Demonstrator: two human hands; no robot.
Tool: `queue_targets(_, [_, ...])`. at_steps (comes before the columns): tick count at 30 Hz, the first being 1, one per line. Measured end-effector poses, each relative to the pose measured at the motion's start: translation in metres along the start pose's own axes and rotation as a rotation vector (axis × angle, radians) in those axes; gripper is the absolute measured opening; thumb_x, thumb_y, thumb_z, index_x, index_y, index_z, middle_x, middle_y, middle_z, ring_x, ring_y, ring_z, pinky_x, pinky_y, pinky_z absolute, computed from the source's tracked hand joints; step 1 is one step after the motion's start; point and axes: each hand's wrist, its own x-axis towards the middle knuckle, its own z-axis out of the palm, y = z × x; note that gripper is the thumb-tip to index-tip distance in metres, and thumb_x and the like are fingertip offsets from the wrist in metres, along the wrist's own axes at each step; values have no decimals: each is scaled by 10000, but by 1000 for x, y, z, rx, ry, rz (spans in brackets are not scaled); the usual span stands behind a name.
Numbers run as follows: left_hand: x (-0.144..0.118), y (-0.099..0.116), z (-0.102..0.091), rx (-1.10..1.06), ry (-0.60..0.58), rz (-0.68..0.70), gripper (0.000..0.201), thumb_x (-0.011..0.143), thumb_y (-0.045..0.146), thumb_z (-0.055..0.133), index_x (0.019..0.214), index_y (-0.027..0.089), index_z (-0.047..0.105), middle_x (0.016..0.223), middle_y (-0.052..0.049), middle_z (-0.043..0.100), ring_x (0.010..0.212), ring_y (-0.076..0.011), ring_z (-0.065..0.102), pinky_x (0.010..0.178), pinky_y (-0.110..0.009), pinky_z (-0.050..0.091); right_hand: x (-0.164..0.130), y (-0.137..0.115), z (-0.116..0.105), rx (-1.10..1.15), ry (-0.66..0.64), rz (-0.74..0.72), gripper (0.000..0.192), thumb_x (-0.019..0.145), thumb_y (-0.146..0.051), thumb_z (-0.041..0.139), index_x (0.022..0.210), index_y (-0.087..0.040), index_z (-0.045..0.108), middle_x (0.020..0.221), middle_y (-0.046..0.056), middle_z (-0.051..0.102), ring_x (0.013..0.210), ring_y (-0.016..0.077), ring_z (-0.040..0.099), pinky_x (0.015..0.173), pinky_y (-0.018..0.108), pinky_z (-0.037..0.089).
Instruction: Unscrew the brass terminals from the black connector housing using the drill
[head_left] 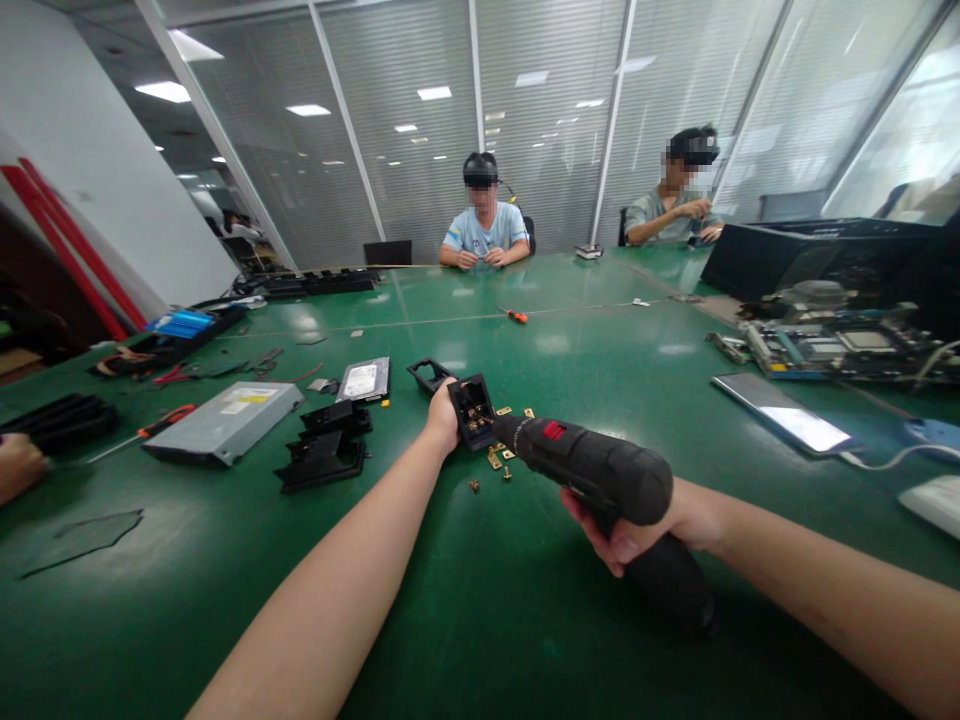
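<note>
My left hand is closed around a small black plastic box, tilted so its open side faces me. Brass-coloured parts show inside it. A black cordless drill with a red switch is gripped in my right hand. Its front end points left at the box; whether the bit touches anything inside I cannot tell. Several small brass plates and brass screws lie on the green table just below and beside the box. Behind my left hand sits a black frame-like part.
To the left are black plastic parts, a hard drive, a silver disc drive and a screwdriver. A phone and a circuit board lie right. Another person's hand shows far left; two people sit opposite.
</note>
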Motion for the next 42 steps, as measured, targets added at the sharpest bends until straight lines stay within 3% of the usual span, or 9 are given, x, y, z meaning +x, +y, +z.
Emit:
queue_targets(5, [2, -1, 0, -7, 9, 17, 209, 824, 412, 646, 786, 207, 627, 560, -3, 610, 526, -233, 649, 616, -358, 574, 0, 5, -8, -22, -59, -51, 552, 590, -218, 988, 1058, -148, 704, 737, 3, 787, 582, 159, 737, 561, 249, 600])
queue_targets(16, [6, -3, -2, 0, 1, 68, 206, 818, 400, 652, 756, 210, 604, 560, 17, 590, 492, -192, 600, 565, -298, 505, 0, 7, -13, -43, -60, -114, 656, 604, -305, 1011, 1168, -178, 700, 937, 31, 767, 680, 173, 743, 595, 281, 617])
queue_targets(22, [8, -3, -3, 42, -20, 65, 174, 839, 338, 546, 722, 215, 582, 548, 4, 583, 482, -206, 600, 546, -310, 499, 1, 12, -20, -87, -76, -121, 681, 576, -325, 1027, 1150, -171, 696, 921, 31, 756, 670, 166, 720, 600, 283, 596])
queue_targets(28, [6, -3, -1, -14, 5, 36, 202, 812, 393, 662, 811, 192, 647, 570, -1, 621, 514, -225, 631, 632, -354, 566, 1, 13, -25, -217, -49, -132, 687, 579, -344, 1031, 1166, -166, 719, 953, 61, 769, 744, 189, 727, 641, 292, 593])
queue_targets(36, [4, -3, 0, -45, 8, 36, 232, 828, 419, 689, 812, 191, 648, 588, 5, 626, 498, -205, 626, 611, -337, 558, 0, 13, -23, -185, -58, -159, 661, 596, -345, 1028, 1160, -165, 734, 890, 38, 772, 724, 176, 727, 639, 277, 593])
queue_targets(42, [1, -1, 1, -26, 13, 20, 254, 815, 436, 687, 856, 186, 668, 598, -12, 644, 557, -244, 672, 632, -360, 575, 0, 13, -25, -170, -71, -156, 699, 593, -323, 1031, 1204, -181, 725, 977, 52, 781, 750, 182, 742, 664, 286, 599])
